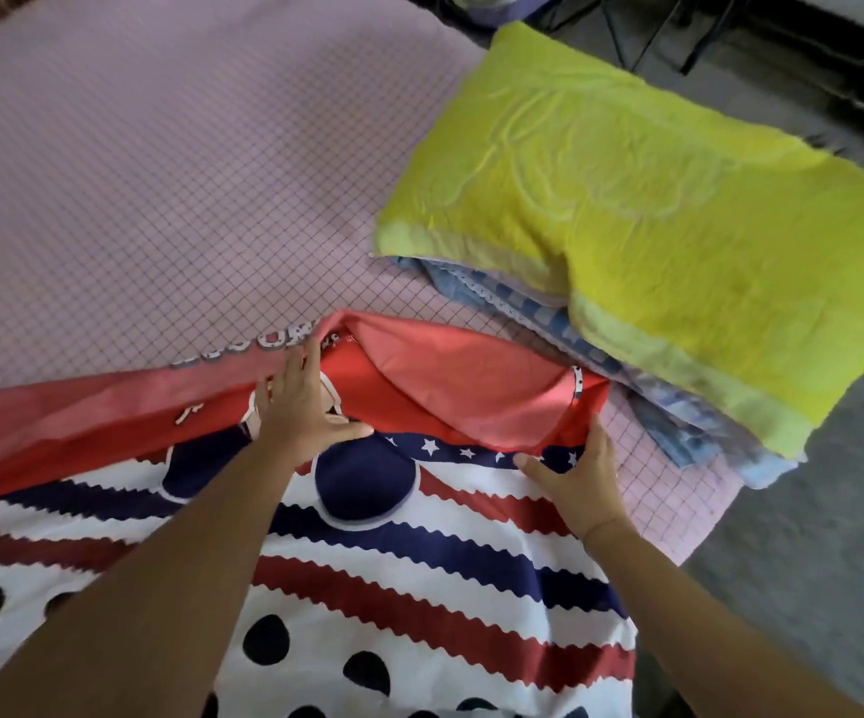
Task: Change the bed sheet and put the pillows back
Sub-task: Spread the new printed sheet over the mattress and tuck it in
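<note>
two hands apart: left hand [305,406] and right hand [577,476] flat, fingers straight, on the striped bed sheet [419,567]

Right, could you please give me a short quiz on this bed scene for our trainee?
1. True or false: the yellow-green pillow lies on top of the blue checked pillow.
2. Which hands touch the patterned sheet? A left only; B right only; C both.
3. Fill in: the pillows lie to the person's ____.
Key: 1 true; 2 C, left hand and right hand; 3 right.
</note>
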{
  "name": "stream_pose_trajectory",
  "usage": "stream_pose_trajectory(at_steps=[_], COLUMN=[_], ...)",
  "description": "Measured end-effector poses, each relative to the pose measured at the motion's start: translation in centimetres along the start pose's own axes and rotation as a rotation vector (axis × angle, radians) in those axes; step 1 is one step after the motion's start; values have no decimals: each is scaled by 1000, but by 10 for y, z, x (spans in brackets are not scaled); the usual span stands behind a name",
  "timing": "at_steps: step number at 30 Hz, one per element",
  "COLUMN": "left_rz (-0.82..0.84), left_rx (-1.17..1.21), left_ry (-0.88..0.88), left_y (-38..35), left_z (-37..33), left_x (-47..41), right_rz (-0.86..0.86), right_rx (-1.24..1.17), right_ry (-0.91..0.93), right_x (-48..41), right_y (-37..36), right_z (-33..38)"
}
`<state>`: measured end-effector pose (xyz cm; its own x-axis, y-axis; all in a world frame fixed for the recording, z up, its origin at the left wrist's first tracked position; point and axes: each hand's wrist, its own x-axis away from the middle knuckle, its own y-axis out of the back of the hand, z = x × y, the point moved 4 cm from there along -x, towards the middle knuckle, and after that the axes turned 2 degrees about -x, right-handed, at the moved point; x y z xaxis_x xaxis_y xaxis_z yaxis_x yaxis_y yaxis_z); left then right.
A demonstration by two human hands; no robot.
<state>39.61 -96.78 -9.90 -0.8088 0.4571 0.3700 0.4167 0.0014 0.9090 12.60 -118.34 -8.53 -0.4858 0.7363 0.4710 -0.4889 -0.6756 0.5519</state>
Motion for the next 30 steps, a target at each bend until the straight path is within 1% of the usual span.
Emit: stream_pose_trajectory(at_steps=[2,4,9,12,16,20,23,26,27,30], left_rz=[-62,-116,-138,-168,-265,-332,-339,-323,-314,-321], left_rx=[75,186,570,663,776,870,920,987,993,1085], left_ry=[77,179,419,569,791,942,1054,1115,1115,1154], left_y=[-4,-11,-30,-30,-21,-27,-37,-50,-51,-62], left_z=[-7,-18,-76,-110,-135,-148,-148,-149,-151,-163], left_x=[20,38,73,78,82,102,115,120,118,114], right_rz=[4,49,305,456,614,757,801,821,823,860], right_rx=[91,160,258,335,409,469,551,593,587,644], right_ry=[98,188,375,471,649,681,728,757,743,775], right_x=[-2,-7,-31,-52,-77,-88,-89,-86,-87,-91], right_y=[4,3,-13,-23,-34,-45,-60,-75,-79,-99], right_z=[23,46,104,132,170,184,193,199,202,209])
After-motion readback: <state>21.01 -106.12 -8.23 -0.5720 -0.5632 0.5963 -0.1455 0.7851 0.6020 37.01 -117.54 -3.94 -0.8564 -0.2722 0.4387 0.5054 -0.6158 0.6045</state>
